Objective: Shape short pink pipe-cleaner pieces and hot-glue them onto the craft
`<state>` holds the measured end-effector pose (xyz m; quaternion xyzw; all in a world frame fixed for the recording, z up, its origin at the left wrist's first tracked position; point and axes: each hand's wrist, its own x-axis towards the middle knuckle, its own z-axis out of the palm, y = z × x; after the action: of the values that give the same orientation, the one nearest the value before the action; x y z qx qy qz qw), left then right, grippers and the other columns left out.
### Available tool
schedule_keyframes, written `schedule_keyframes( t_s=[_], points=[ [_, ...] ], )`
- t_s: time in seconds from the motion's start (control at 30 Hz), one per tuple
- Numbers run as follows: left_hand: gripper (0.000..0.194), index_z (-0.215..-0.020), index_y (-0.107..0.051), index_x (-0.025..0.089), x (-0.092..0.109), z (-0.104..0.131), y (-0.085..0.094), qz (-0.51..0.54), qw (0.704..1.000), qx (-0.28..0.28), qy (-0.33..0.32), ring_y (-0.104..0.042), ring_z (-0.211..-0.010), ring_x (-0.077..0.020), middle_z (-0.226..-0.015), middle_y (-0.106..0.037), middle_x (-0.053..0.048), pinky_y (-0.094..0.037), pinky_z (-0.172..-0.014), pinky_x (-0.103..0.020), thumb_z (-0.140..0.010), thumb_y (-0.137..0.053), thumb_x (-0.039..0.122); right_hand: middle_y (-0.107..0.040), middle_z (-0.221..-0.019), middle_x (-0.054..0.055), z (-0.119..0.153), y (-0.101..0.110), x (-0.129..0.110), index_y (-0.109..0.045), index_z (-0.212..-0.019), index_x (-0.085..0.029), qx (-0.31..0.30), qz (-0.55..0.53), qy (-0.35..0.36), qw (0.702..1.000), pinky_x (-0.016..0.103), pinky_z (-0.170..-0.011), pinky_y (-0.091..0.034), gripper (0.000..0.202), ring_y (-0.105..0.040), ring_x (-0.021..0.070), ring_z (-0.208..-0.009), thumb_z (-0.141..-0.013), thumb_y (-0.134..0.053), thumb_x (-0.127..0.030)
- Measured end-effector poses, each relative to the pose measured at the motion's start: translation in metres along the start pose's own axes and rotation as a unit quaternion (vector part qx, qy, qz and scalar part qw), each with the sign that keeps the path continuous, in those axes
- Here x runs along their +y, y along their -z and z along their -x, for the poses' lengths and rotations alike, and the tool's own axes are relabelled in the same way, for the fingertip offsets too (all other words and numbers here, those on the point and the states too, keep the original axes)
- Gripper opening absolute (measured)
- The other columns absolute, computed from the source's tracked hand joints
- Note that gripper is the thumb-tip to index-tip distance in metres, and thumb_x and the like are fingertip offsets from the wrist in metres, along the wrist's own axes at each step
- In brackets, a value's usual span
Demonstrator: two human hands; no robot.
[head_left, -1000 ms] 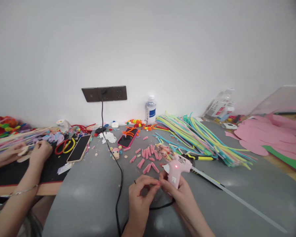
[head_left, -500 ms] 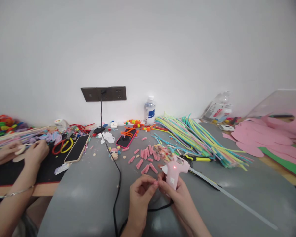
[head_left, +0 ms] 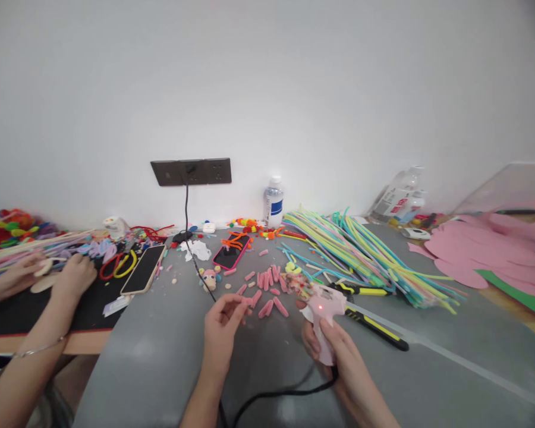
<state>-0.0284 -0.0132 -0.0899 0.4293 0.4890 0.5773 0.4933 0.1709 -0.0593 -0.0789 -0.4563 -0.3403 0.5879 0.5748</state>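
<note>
Right hand (head_left: 344, 356) gripping pale-pink plastic glue gun (head_left: 327, 301); left hand (head_left: 218, 333) narrowed, grip unclear, at fuzzy pink strips (head_left: 280, 307), partly paired.

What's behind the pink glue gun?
Beyond the pink glue gun: black-and-yellow tool handles and a bundle of pastel pipe cleaners. Whatever sits directly behind it or the right hand is covered.

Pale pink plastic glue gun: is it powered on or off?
On, it seems: the pale pink plastic glue gun in the right hand shows a lit red light. Whether it is hot, I cannot tell.
</note>
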Motion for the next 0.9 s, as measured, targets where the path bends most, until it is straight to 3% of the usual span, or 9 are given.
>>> schedule_keyframes(
  t_s=[0.2, 0.4, 0.53, 0.9],
  points=[
    [0.032, -0.077, -0.072, 0.015, 0.003, -0.014, 0.003, -0.017, 1.000, 0.016, -0.013, -0.064, -0.061, -0.0153, -0.067, -0.071, -0.003, -0.048, -0.054, -0.021, -0.070, -0.081, 0.046, -0.038, -0.050, -0.003, 0.003, 0.004, 0.012, -0.046, -0.054, -0.020, -0.057, 0.009, -0.007, 0.998, 0.026, -0.047, -0.027, 0.057, -0.030, 0.0101, -0.046, -0.086, -0.059, -0.065],
    [0.029, -0.076, -0.072, 0.016, 0.004, -0.006, -0.002, -0.025, 0.998, 0.000, -0.054, -0.063, -0.068, -0.0152, -0.074, -0.071, -0.004, -0.049, -0.059, -0.021, -0.075, -0.078, 0.044, -0.036, -0.049, -0.007, 0.011, 0.003, 0.010, -0.062, -0.084, -0.016, -0.098, 0.020, -0.009, 0.995, 0.025, -0.046, -0.024, 0.049, -0.027, 0.0092, -0.044, -0.088, -0.058, -0.065],
    [0.024, -0.072, -0.072, 0.017, 0.007, 0.000, -0.004, -0.039, 0.994, 0.001, -0.105, -0.062, -0.071, -0.0149, -0.073, -0.068, -0.002, -0.050, -0.068, -0.022, -0.078, -0.078, 0.039, -0.036, -0.047, -0.006, 0.015, -0.002, 0.004, -0.062, -0.072, -0.016, -0.123, 0.058, -0.012, 0.991, 0.026, -0.047, -0.025, 0.055, -0.028, 0.0095, -0.044, -0.089, -0.054, -0.068],
    [0.024, -0.073, -0.073, 0.017, 0.007, 0.004, -0.005, -0.060, 0.990, -0.005, -0.127, -0.060, -0.068, -0.0152, -0.076, -0.069, -0.004, -0.050, -0.063, -0.023, -0.081, -0.075, 0.040, -0.034, -0.046, -0.008, 0.017, -0.001, 0.008, -0.064, -0.082, -0.015, -0.147, 0.053, -0.029, 0.987, 0.024, -0.044, -0.024, 0.056, -0.026, 0.0083, -0.041, -0.086, -0.055, -0.071]
  ],
)
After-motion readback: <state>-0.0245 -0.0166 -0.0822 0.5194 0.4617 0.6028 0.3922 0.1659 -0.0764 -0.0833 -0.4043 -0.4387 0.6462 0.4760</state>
